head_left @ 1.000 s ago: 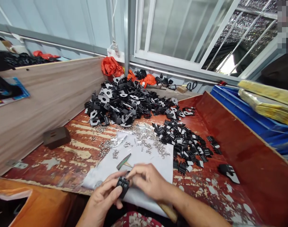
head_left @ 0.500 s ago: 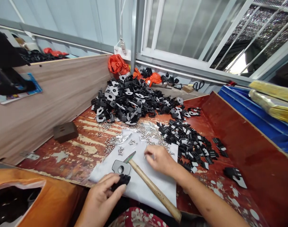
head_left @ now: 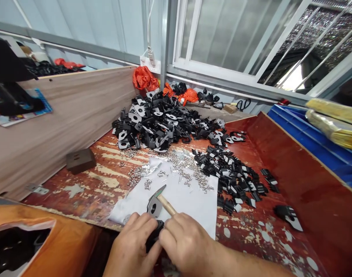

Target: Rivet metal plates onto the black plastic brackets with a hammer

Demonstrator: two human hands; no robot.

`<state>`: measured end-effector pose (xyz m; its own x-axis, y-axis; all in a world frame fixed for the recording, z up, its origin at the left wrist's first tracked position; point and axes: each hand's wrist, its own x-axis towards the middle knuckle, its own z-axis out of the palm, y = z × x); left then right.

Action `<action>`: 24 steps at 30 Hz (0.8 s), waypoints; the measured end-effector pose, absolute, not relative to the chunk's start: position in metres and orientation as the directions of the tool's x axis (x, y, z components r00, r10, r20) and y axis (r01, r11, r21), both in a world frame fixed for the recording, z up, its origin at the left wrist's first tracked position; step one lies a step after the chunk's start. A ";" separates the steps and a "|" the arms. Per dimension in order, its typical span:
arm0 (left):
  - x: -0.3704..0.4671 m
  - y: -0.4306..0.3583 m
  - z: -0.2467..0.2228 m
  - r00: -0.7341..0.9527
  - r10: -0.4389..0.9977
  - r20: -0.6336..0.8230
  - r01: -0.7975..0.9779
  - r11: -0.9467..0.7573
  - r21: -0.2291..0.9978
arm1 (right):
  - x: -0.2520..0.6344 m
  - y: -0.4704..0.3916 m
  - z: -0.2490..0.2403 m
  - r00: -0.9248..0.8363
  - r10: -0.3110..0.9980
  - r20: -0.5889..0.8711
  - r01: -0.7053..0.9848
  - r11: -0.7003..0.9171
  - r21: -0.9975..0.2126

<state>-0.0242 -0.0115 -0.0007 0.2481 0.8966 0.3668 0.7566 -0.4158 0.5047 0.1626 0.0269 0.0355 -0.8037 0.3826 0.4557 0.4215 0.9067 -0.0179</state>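
Note:
My left hand (head_left: 135,244) is closed round a black plastic part with a grey, holed plate (head_left: 154,207) at the bottom centre. Pressed against the right side of that part, my right hand (head_left: 187,240) has its fingers closed; what they pinch, if anything, is hidden. A hammer (head_left: 167,204) lies on the white sheet (head_left: 193,200), its head beside the plate and its lower handle hidden behind my right hand. Small metal pins and rivets (head_left: 190,165) are scattered at the sheet's upper edge.
Behind is a large pile of black and grey parts (head_left: 164,119); a smaller pile (head_left: 230,169) lies right. A brown block (head_left: 80,161) sits left, a single black part (head_left: 288,216) right. Wooden side boards (head_left: 77,107) border the bench. An orange bag (head_left: 69,246) stands lower left.
My right hand has moved down and left from above the sheet to meet my left hand at the black part. The grey plate has tilted more upright and shifted slightly right.

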 end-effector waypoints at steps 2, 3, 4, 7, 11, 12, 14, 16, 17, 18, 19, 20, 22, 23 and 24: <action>-0.027 -0.013 -0.004 0.221 0.904 0.365 0.767 -0.392 0.508 | 0.158 0.023 0.030 -0.785 0.350 0.512 0.433 0.900 0.049; -0.029 -0.014 -0.005 0.215 0.908 0.359 0.768 -0.384 0.512 | 0.156 0.021 0.028 -0.786 0.340 0.516 0.437 0.896 0.076; -0.030 -0.014 -0.007 0.213 0.913 0.349 0.768 -0.377 0.518 | 0.154 0.019 0.027 -0.791 0.338 0.510 0.442 0.892 0.093; -0.033 -0.016 -0.010 0.212 0.923 0.322 0.754 -0.364 0.547 | 0.151 0.013 0.024 -0.813 0.352 0.463 0.446 0.888 0.109; -0.034 -0.015 -0.013 0.156 0.946 0.285 0.687 -0.312 0.657 | 0.156 0.029 0.022 -0.838 0.403 0.368 0.426 0.905 -0.023; -0.034 -0.014 -0.013 0.118 0.957 0.264 0.654 -0.275 0.704 | 0.160 0.042 0.022 -0.831 0.459 0.314 0.465 0.883 -0.062; -0.035 -0.011 -0.014 0.020 0.978 0.209 0.566 -0.183 0.804 | 0.167 0.081 0.021 -0.765 0.613 0.197 0.617 0.785 -0.045; -0.036 -0.007 -0.016 -0.057 0.988 0.145 0.443 -0.105 0.890 | 0.170 0.125 0.018 -0.707 0.685 0.176 0.701 0.713 0.038; -0.037 -0.006 -0.016 -0.077 0.991 0.111 0.375 -0.075 0.924 | 0.170 0.145 0.016 -0.709 0.688 0.153 0.703 0.708 0.073; -0.037 -0.005 -0.017 -0.084 0.994 0.074 0.309 -0.045 0.950 | 0.169 0.161 0.013 -0.726 0.675 0.132 0.687 0.721 0.092; -0.037 -0.005 -0.017 -0.091 0.995 0.033 0.242 -0.010 0.970 | 0.166 0.174 0.011 -0.750 0.653 0.107 0.661 0.743 0.105; -0.037 -0.006 -0.017 -0.106 0.994 -0.014 0.173 0.033 0.984 | 0.163 0.183 0.009 -0.777 0.624 0.085 0.629 0.769 0.110; -0.036 -0.008 -0.018 -0.143 0.981 -0.132 0.013 0.136 0.991 | 0.157 0.191 0.005 -0.825 0.563 0.057 0.565 0.818 0.106; -0.035 -0.009 -0.018 -0.152 0.969 -0.193 -0.079 0.183 0.980 | 0.156 0.192 0.004 -0.841 0.538 0.053 0.540 0.835 0.100; -0.035 -0.010 -0.018 -0.151 0.957 -0.247 -0.173 0.220 0.960 | 0.155 0.193 0.004 -0.853 0.519 0.056 0.522 0.848 0.093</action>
